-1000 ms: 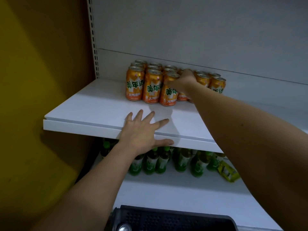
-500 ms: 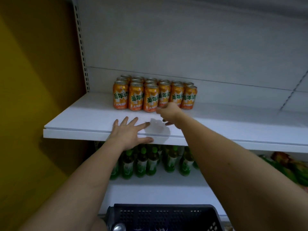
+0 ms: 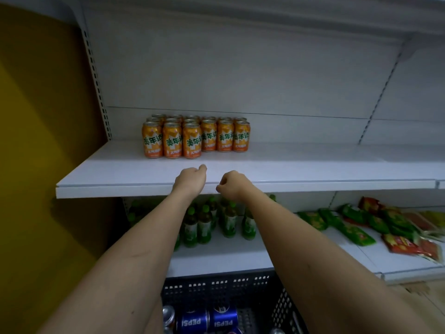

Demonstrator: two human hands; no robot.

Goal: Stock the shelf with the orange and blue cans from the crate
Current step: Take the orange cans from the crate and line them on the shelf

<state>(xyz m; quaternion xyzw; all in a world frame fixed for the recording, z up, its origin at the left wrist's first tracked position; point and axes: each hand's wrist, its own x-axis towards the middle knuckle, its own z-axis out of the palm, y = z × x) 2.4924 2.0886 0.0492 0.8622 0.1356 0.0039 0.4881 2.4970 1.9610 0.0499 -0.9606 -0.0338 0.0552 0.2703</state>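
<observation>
Orange cans [image 3: 195, 137] stand upright in a tight block on the white shelf [image 3: 313, 165], toward its left-rear, close to the back panel. Front row approx six across, more rows behind; the three leftmost front cans sit a bit fwd of the other three. Labels face out, green lettering on orange.

Blue cans [image 3: 207, 321] lie on their sides in the black crate [image 3: 216, 289] at bottom centre, Pepsi logos readable upside-down; a silver can top [image 3: 168, 314] shows just left of them. The crate sits below and in front of the lower shelf [image 3: 240, 256].

Left hand [image 3: 190, 180] is at the shelf's front edge, back of hand up, fingers curled loosely under, thumb poking fwd; it holds nothing. Right hand [image 3: 231, 185] is just beside it, also at the front edge, fingers curled loosely into the palm, nothing in it. The two hands are near each other but not touching, both well short of the orange cans. Contact w/ the shelf lip can't be told for either.

Lower shelf carries green bottles [image 3: 216, 225] w/ green caps, upright, partly hidden behind the forearms. Right of them, green and red snack packets [image 3: 375, 227] lie flat and overlapping. Yellow wall [image 3: 41, 141] fills the left side; a perforated upright [image 3: 96, 83] runs along the shelf unit's left edge.
</observation>
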